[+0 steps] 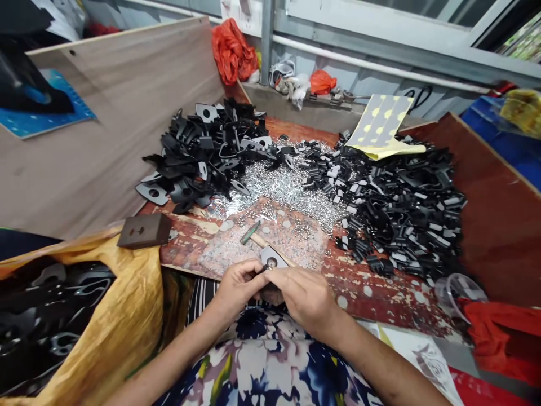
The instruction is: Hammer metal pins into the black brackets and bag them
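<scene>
Close to the table's front edge, my left hand point(240, 285) and my right hand point(302, 293) meet with their fingers closed on one part. It is a grey-faced black piece with a round hole point(273, 257); its lower end is hidden by my fingers. Just behind it a small hammer point(255, 235) lies on a speckled stone slab point(215, 254), its handle partly covered by the part. Many small shiny metal pins point(270, 189) are heaped beyond the hammer.
Black parts with grey faces point(203, 152) are piled left, small black clips point(393, 203) right. Yellow-dotted sheets point(378, 121) lie on the clips. A brown block point(144, 230) sits at the front left, above a yellow sack point(139, 293) of black parts. Wooden boards point(127, 84) wall the sides.
</scene>
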Motion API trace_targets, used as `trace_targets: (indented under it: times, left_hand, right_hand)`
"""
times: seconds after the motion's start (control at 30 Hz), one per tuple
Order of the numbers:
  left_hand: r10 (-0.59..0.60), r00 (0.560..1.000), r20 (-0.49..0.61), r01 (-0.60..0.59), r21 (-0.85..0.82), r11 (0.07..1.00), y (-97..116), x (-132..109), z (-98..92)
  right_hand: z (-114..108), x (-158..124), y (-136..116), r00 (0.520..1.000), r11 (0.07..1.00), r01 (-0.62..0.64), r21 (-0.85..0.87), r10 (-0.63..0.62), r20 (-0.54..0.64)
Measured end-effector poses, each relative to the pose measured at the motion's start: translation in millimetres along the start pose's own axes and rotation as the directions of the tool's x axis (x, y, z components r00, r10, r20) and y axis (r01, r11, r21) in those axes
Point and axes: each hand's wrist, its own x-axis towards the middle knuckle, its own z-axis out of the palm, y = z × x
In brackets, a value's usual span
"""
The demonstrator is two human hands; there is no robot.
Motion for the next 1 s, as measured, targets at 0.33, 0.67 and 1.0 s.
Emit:
trace_targets:
  times: [0.33, 0.67, 1.0]
  left_hand:
    - [-0.024, 0.996, -0.091, 0.012, -0.130, 0.991, 0, -2, -12.6]
    - [-0.073, 0.996, -0.057, 0.050, -0.331, 0.942, -5, -5, -17.1]
    - [-0.094, 0.996, -0.005, 0.084, -0.401, 0.912, -5, -2, -16.9]
  right_hand:
    - [-14, 39, 88, 0.981, 0.925, 0.040, -0.377, 0.035, 0.189]
    - [-20, 77, 120, 0.959, 0.927, 0.143, -0.346, -0.043, 0.280]
    - [-14, 62, 108, 0.850, 0.491, -0.452, 0.745, 0.490, 0.193]
